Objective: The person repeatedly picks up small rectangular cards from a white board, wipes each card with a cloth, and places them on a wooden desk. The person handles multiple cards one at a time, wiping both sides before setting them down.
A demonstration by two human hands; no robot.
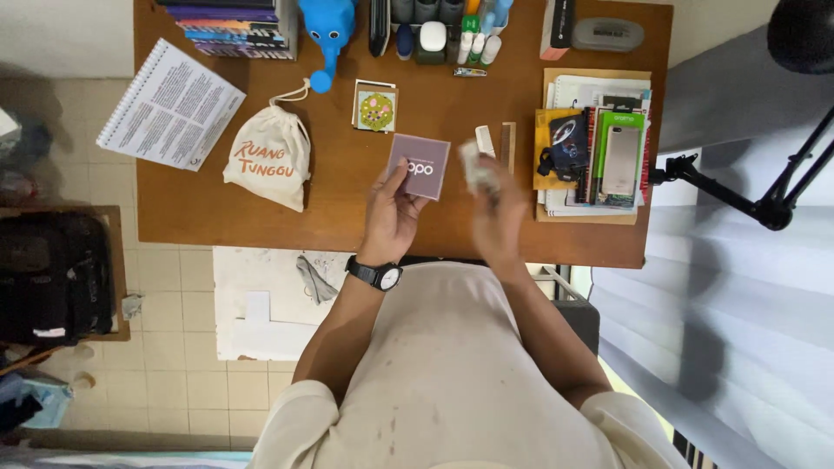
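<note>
Matt purple card box [419, 166], cloth drawstring bag [268, 156], smooth wooden desk [347, 208].

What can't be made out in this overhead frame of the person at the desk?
Head view only:
- The right hand is motion-blurred; the small white thing it holds cannot be identified.
- The left hand covers one corner of the mauve square box.
- The book stack and desk organizer are cut off by the top edge.
- The dark bag at the left is too dark for detail.
</note>
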